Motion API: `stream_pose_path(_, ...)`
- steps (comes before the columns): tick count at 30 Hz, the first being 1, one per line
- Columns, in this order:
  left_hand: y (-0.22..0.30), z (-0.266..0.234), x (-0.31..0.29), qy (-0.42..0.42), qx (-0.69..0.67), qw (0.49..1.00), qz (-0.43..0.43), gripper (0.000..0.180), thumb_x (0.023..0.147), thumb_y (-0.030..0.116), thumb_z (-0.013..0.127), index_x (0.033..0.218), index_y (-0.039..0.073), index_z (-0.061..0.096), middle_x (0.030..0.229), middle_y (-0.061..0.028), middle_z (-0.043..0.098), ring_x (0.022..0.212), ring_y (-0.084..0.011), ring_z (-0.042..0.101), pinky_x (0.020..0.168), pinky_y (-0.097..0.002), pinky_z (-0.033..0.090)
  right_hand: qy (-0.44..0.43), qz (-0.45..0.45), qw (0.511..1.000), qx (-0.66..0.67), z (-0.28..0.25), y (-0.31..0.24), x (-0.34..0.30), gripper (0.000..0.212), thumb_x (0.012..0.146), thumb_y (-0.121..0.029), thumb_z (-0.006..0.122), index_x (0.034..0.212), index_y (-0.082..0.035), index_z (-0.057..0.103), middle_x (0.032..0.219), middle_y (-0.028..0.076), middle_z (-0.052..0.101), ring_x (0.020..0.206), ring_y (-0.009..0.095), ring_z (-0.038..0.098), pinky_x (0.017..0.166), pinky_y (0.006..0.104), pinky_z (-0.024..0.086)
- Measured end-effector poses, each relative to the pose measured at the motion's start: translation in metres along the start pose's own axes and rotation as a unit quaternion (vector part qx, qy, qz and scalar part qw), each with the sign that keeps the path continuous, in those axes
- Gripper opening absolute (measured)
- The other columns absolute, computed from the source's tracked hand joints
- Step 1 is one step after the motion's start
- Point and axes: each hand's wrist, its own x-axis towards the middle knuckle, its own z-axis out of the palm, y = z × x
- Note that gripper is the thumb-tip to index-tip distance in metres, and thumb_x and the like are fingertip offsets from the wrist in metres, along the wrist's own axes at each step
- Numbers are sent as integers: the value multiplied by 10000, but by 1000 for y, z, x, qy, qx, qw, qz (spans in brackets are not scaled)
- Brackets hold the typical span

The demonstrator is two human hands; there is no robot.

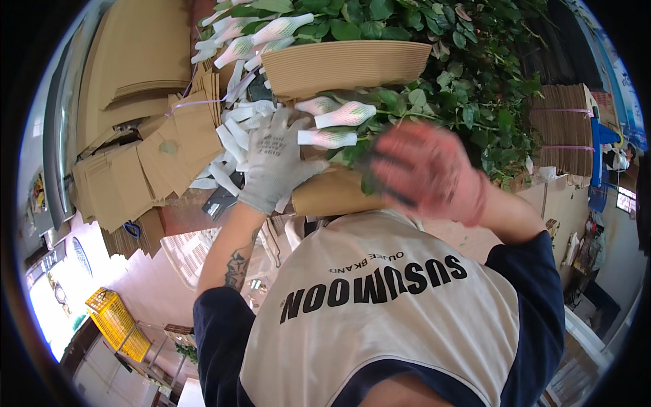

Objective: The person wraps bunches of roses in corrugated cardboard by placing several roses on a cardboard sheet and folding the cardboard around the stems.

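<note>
Room mostly bright, light soft. Strongest light at lower left: white glow (49, 312), too bright to see inside. Small bright patch (625, 201) at far right too. Leaves (468, 88) darker, deep shadow between them. Shirt (380, 319) pale, lit evenly, faint shadows in folds. Right hand (426, 169) smeary, fingers fuzzy. Left hand (279, 156) much clearer. Round black edge all about. Near rim, straight things bend, like cardboard (139, 47) at left; small things there look fuzzy.

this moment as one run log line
left hand: grey-gloved, beside netted buds | right hand: red-gloved, blurred, near leaves | corrugated cardboard: beyond both hands
</note>
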Motion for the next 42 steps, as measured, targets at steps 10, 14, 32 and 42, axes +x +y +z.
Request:
stream_pose_path(10, -1, 12, 5, -52, 18, 998, 10, 923, 620, 571, 708, 1334, 82, 391, 1391, -200, 306, 1294, -396, 246, 1069, -489, 196, -81, -107, 991, 26, 72, 29, 22, 395, 858, -275, 487, 1059, 58, 558, 1071, 203, 583, 1037, 310, 558, 905, 388, 441)
stream_pose_path(14, -8, 25, 6, -16, 27, 999, 16, 906, 590, 570, 732, 1331, 147, 427, 1367, -155, 319, 1291, -362, 249, 1042, -508, 227, -187, -134, 973, 19, 59, 34, 36, 307, 844, -236, 494, 989, 15, 599, 1019, 179, 590, 1025, 316, 560, 895, 386, 458)
stream_pose_path(32, -14, 29, -85, 202, 12, 939, 279, 436, 603, 219, 700, 1021, 185, 581, 1177, -150, 525, 1057, -355, 508, 840, -503, 438, -282, -55, 956, 63, 56, 49, 52, 470, 900, -337, 421, 1179, 30, 511, 1136, 215, 563, 1096, 330, 527, 946, 384, 418)
stream_pose_path(42, 3, -9, -32, 3, -425, 905, -6, 424, 810, 412, 610, 908, -1, 601, 678, -134, 601, 637, -248, 590, 618, -334, 462, -246, 55, 837, 485, 47, 66, 50, 447, 842, -264, 552, 1203, -3, 527, 1257, 132, 518, 1134, 251, 514, 993, 348, 378)
